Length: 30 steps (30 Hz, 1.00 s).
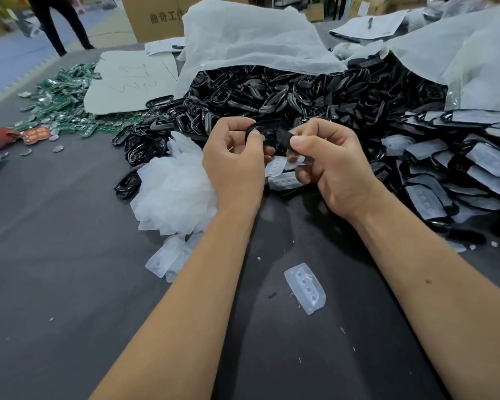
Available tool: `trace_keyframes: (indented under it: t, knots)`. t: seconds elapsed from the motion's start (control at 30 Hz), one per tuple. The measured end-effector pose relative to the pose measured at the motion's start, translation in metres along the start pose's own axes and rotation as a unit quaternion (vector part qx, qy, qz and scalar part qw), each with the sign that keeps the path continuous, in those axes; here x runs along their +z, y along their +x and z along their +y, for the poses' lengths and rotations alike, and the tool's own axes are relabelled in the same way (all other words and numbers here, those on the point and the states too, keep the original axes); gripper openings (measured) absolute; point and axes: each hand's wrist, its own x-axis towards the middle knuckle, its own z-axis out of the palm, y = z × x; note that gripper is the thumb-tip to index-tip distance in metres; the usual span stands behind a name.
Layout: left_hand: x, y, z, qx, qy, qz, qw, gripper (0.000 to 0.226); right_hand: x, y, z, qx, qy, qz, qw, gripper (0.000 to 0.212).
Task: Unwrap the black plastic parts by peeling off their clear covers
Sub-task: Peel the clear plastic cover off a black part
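- My left hand [234, 157] pinches one end of the black part [267, 134], my right hand [329, 163] the other; it hangs above the desk [70, 284], before the pile [272, 93] at 12 o'clock.
- Its cover [298, 160] seems half off under my right fingers [302, 144]; a sharp tug could tear it and leave scraps.
- If my pinch slips, the part falls among wrapped ones at 3 o'clock.
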Motion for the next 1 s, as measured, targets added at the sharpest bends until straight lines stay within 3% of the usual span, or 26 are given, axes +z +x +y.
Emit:
trace_keyframes:
  t: [0.13,0.3,0.47,0.67,0.83,1.0]
  knots:
    - [0.0,0.0,0.0,-0.019,-0.006,-0.012,1.0,0.017,-0.001,0.003,0.001,-0.018,0.028,0.039,0.999,0.026]
    - [0.002,-0.001,-0.001,-0.026,-0.002,-0.03,0.999,0.014,-0.001,0.006,0.005,-0.032,-0.047,0.112,0.992,0.035]
    - [0.003,-0.001,-0.003,-0.038,0.022,-0.037,0.998,0.01,-0.001,0.007,0.01,-0.076,-0.154,0.097,0.98,0.022]
    - [0.002,0.0,-0.004,-0.042,0.036,-0.056,0.997,0.018,0.004,0.006,0.011,-0.136,-0.351,0.093,0.922,0.016]
    - [0.001,0.001,-0.005,-0.039,0.045,-0.103,0.993,0.017,0.005,0.005,0.011,-0.17,-0.386,0.1,0.901,0.016]
    - [0.0,0.001,-0.008,-0.05,0.037,-0.106,0.992,0.022,0.004,0.006,0.01,-0.147,-0.394,0.114,0.9,0.014]
